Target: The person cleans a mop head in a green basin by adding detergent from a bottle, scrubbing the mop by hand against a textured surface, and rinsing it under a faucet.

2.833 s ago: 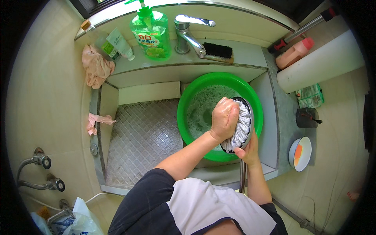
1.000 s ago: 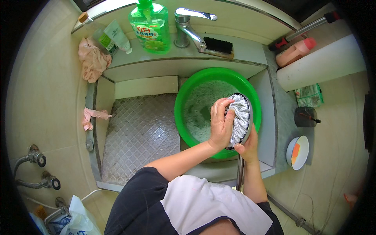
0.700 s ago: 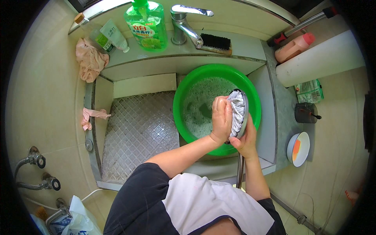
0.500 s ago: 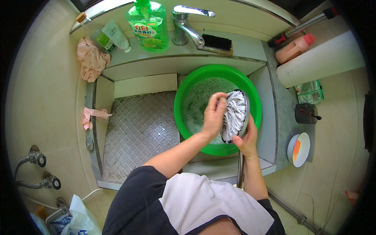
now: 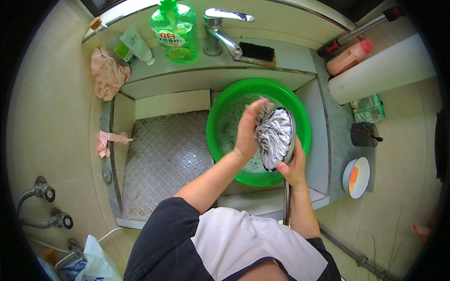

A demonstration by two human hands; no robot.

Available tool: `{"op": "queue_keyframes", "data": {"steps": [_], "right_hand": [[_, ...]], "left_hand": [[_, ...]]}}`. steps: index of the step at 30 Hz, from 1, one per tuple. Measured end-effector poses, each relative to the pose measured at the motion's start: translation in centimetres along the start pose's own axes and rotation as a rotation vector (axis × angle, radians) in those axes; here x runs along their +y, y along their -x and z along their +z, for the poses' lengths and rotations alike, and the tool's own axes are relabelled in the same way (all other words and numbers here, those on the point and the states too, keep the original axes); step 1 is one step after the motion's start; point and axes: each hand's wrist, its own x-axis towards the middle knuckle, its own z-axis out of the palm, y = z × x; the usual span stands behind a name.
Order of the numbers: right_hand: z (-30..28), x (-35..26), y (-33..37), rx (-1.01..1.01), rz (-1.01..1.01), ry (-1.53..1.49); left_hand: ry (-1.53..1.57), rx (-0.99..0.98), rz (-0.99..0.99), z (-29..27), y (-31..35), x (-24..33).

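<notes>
A mop head [image 5: 275, 138] with grey-white string strands faces left over the green basin [image 5: 305, 112]. Its flat backing is tilted on edge, and a metal pole [image 5: 287, 201] runs down from it toward my body. My right hand [image 5: 295, 166] grips the lower right of the backing, thumb in front and fingers behind. At the upper left of the mop, my left hand [image 5: 247, 131] has its fingers closed on some strands and draws them out from the rest. The thumb of that hand is hidden. Sudsy water [image 5: 234, 110] lies in the basin below.
A metal faucet [image 5: 214, 35], scrubbing brush [image 5: 255, 52] and green soap bottle [image 5: 176, 35] stand on the back ledge. On the right ledge are a white bowl [image 5: 360, 185], a dark cup [image 5: 363, 135] and a white cylinder [image 5: 379, 70]. Pink cloth [image 5: 108, 75] lies left.
My left hand has moved up and left, pulling strands outward from the mop head. My right hand stays on the backing. The whole view has shifted slightly.
</notes>
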Motion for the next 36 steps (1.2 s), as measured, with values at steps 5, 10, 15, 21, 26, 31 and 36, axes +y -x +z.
{"op": "queue_keyframes", "data": {"steps": [5,10,15,21,26,31,36], "right_hand": [[0.3,0.2,-0.1,-0.051,-0.036,0.148],[0.6,0.0,-0.2,-0.087,-0.058,0.278],[0.7,-0.4,-0.4,-0.086,-0.057,0.285],[0.5,0.1,-0.4,-0.077,-0.055,0.318],[0.8,0.3,-0.4,-0.080,-0.036,0.306],[0.7,0.8,-0.5,-0.098,0.002,0.283],[0.9,1.0,-0.4,-0.054,0.067,0.033]], "left_hand": [[-0.850,0.139,0.528,1.4,2.1,-1.7],[-0.778,0.135,0.404,1.2,1.4,-2.0],[-0.715,0.035,0.384,0.2,0.5,-2.6],[-0.725,0.044,0.332,0.1,0.0,-2.6],[-0.703,0.062,0.295,-0.2,-0.2,-2.6],[-0.666,0.097,0.242,-1.2,0.1,-3.1],[-0.623,0.126,0.131,-1.0,0.2,-1.8]]}}
